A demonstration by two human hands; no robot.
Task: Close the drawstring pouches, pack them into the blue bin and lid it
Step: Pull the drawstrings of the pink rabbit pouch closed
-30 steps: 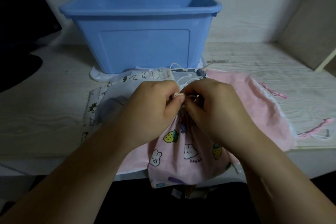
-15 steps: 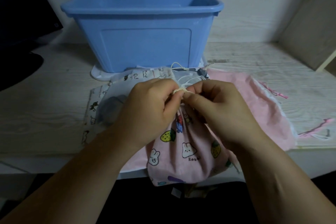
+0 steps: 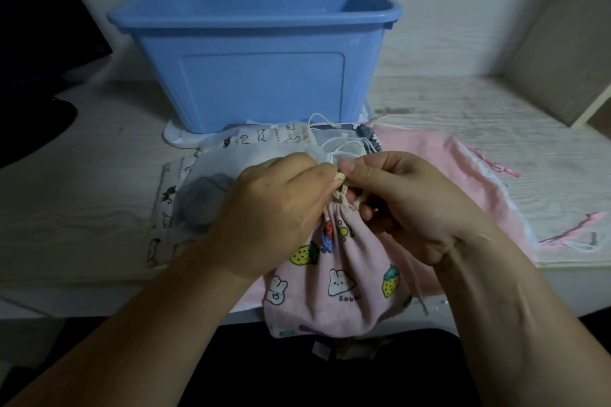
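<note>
Two hands meet at the gathered neck of the rabbit-print pouch [image 3: 337, 277]. It lies at the near edge of the surface [image 3: 82, 192], its bottom hanging slightly over, on top of a larger plain pink pouch [image 3: 439, 168].

Left hand [image 3: 271, 211]: grip clamped, thumb and forefinger pinching the drawstring [image 3: 342, 190] just above the neck. Right hand [image 3: 413, 205]: grip likewise clamped on the cord from the other side, fingers curled round its loops. The neck is puckered tight; we judge this pouch all but closed, with a knot being set.

Handling notes:
- Thin printed cotton: soft, limp and, we expect, light. It sags in a rounded shape, so it may hold something; we cannot tell what.
- The cord is thin and looks rough, so it should hold by friction. We would expect slack only if it is let go before the knot bites.
- Best hold for the transfer: the bunched neck just under the cord, where the cloth is firmest. Taken by the body, it would slump.

The blue bin [image 3: 261, 76] stands open just behind the pouches; its floor is hidden from this angle. A white flat piece [image 3: 175, 139] under it may be the lid; unconfirmed. The cat-print pouch [image 3: 168, 205] and white mesh pouch [image 3: 231, 162] lie flat between hands and bin, not yet drawn shut.
</note>
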